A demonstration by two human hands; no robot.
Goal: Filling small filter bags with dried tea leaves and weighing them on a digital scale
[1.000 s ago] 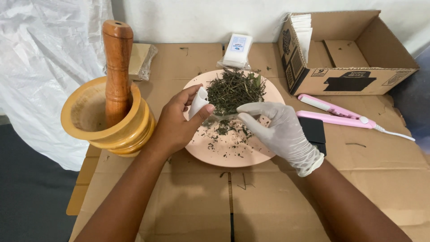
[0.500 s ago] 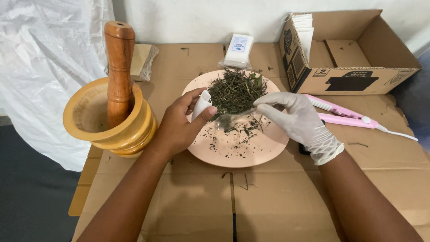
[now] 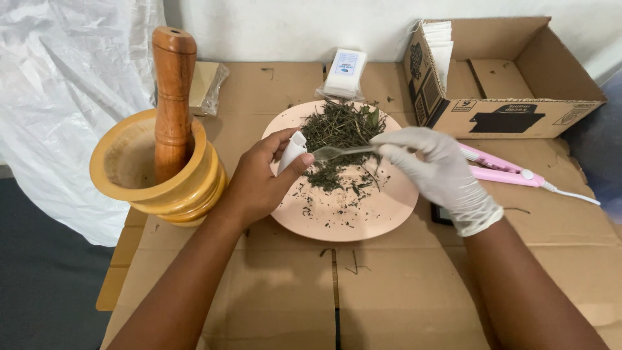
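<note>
My bare left hand (image 3: 259,178) pinches a small white paper bag (image 3: 291,150) over the left side of a pink plate (image 3: 363,217). My right hand (image 3: 434,168), in a white glove, grips a metal spoon (image 3: 340,151) whose bowl points left, close to the bag's mouth. A heap of dried green herbs (image 3: 340,126) lies on the far half of the plate, with crumbs scattered over the near half.
A yellow wooden mortar (image 3: 155,175) with a brown pestle (image 3: 173,91) stands at the left. An open cardboard box (image 3: 512,78) sits at the back right, a pink hand-held device (image 3: 499,170) in front of it. A white packet (image 3: 345,71) lies behind the plate. White plastic sheeting (image 3: 65,97) hangs on the left.
My right hand has moved right and back from the plate's near part and now holds the spoon level toward the bag. My left hand still holds the bag.
</note>
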